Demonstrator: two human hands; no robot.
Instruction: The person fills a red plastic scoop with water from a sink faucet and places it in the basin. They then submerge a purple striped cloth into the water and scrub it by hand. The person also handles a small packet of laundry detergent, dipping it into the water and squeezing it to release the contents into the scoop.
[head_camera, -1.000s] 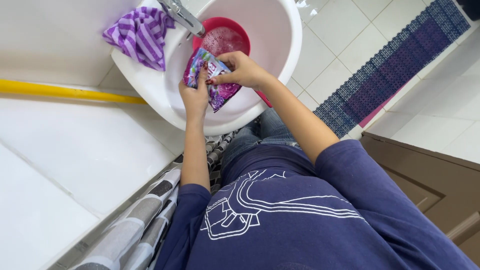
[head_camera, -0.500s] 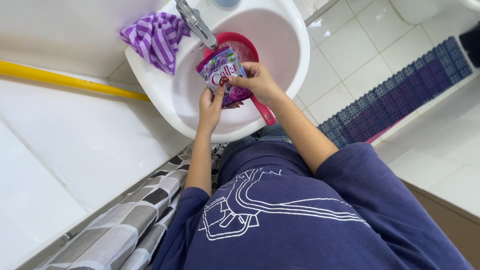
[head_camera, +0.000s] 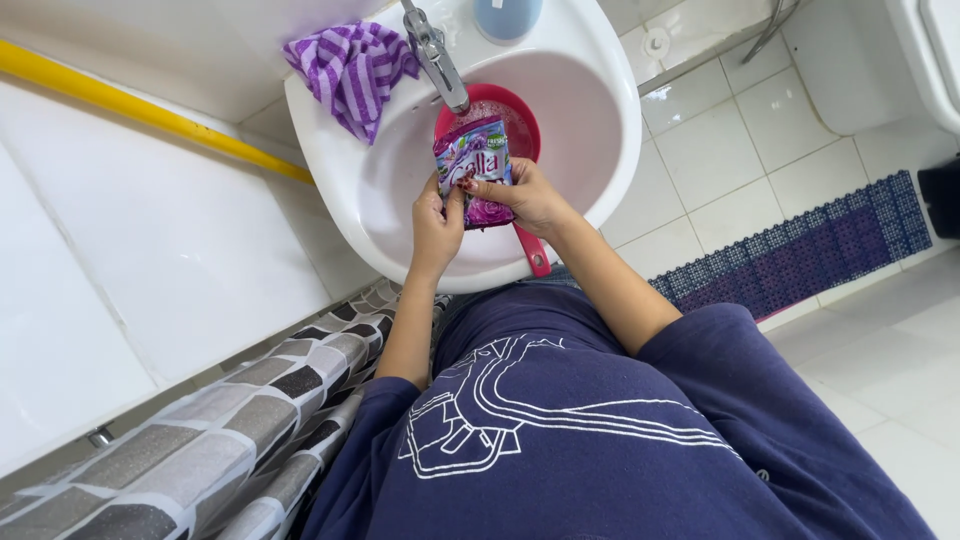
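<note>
room: a bathroom seen from above, with white wall tiles, a white tiled floor (head_camera: 730, 150) and a dark blue and purple openwork plastic mat (head_camera: 810, 255) lying on the floor beside the basin.
surface: a white ceramic wash basin (head_camera: 600, 150) fixed to the wall, with a chrome tap (head_camera: 435, 55) reaching over its bowl.
in the basin: a round pink plastic bowl with a handle (head_camera: 525, 125) sits under the tap, its handle pointing toward the person.
on the rim: a purple and white striped cloth (head_camera: 350, 65) hangs over the basin's left edge; the blue base of a bottle (head_camera: 505, 15) stands at the back rim.
wall: a yellow pipe (head_camera: 140, 110) runs along the tiles to the left of the basin.
foreground: a grey and white checked curtain (head_camera: 200, 450) at lower left; the person wears a dark blue shirt with a white line print.
sachet: a small glossy purple and pink plastic sachet (head_camera: 475, 175) with a flower picture, held upright over the pink bowl, just below the tap spout.
left hand (head_camera: 437, 220): grip pinched on the sachet's left edge, thumb in front.
right hand (head_camera: 525, 200): grip closed on the sachet's right side, fingers meeting the left hand's near the middle.
</note>
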